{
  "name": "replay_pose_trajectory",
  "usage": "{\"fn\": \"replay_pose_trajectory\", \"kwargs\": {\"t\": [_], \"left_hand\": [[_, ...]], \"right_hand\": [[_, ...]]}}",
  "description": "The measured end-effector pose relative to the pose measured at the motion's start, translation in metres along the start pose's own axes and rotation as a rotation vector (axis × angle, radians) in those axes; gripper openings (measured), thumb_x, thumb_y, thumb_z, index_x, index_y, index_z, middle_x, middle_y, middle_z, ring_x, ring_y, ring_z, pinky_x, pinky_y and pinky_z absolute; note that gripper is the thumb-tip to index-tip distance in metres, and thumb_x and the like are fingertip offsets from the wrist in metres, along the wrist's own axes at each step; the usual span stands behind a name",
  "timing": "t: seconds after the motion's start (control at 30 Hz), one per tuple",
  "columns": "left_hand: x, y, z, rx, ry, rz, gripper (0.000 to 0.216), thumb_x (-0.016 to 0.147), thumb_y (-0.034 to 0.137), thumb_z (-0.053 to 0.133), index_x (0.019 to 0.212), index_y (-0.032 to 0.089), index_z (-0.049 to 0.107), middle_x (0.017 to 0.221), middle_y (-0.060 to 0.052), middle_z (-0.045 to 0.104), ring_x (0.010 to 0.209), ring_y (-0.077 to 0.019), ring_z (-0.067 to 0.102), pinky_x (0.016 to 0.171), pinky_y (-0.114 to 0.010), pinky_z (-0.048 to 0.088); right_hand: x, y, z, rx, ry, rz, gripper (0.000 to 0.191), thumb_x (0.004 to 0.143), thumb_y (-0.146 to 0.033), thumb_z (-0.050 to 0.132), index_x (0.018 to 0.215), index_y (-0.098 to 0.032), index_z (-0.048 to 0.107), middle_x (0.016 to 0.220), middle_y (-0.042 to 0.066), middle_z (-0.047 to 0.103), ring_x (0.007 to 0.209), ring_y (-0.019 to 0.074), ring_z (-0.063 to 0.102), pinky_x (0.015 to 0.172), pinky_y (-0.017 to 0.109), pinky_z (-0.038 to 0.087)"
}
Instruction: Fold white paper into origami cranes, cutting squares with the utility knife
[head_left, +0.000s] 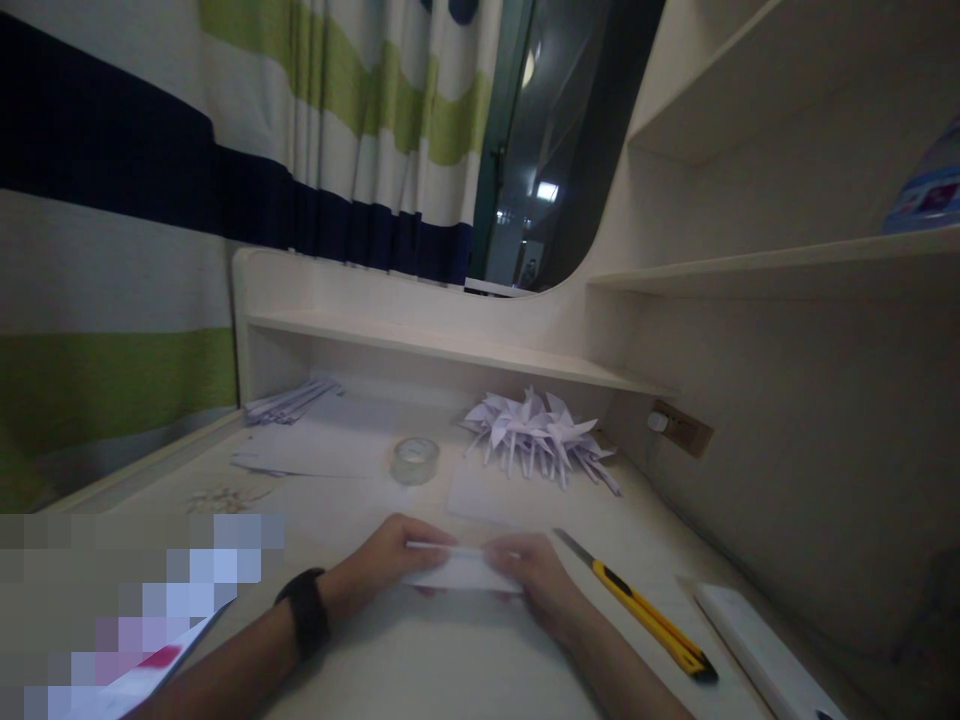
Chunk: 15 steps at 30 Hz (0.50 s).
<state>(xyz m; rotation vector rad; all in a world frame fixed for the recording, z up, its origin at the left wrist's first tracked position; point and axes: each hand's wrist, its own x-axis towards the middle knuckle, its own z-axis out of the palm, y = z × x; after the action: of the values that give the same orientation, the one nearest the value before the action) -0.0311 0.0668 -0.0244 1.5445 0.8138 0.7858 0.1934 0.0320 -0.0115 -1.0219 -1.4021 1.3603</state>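
Note:
My left hand [379, 570] and my right hand [536, 580] both pinch a small folded piece of white paper [461, 570] just above the desk [420, 660], one at each end. The fingers of both hands are closed on the paper's edges. A black band sits on my left wrist [304, 610]. A yellow utility knife [645, 620] with its blade out lies on the desk just right of my right hand.
A roll of clear tape [414, 460] stands behind my hands. A pile of folded white paper shapes [536, 435] lies at the back right, flat paper sheets [315, 450] at the back left. A white ruler-like bar [757, 650] lies far right. Shelves rise on the right.

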Motion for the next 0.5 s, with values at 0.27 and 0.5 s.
{"fn": "replay_pose_trajectory", "kwargs": {"t": [0.27,0.5], "left_hand": [[-0.0034,0.0065,0.0001,-0.054,-0.011,-0.030,0.042,0.064,0.043,0.080,0.090,0.010,0.075,0.076,-0.009,0.072,0.062,-0.0187,0.063,0.058,-0.028,0.048],[-0.0003,0.0020,0.0004,0.041,0.045,-0.022,0.045,0.063,0.046,0.079,0.088,0.010,0.075,0.081,-0.011,0.073,0.069,-0.0230,0.066,0.061,-0.030,0.050]], "right_hand": [[0.0018,0.0016,-0.0002,-0.001,0.020,0.002,0.039,0.057,-0.046,0.081,0.069,-0.010,0.075,0.054,0.003,0.058,0.045,0.0087,0.044,0.041,0.020,0.031],[0.0008,0.0031,-0.0013,-0.027,0.021,-0.032,0.034,0.058,-0.044,0.080,0.067,-0.012,0.075,0.057,0.002,0.059,0.048,0.0101,0.046,0.043,0.021,0.033]]}}
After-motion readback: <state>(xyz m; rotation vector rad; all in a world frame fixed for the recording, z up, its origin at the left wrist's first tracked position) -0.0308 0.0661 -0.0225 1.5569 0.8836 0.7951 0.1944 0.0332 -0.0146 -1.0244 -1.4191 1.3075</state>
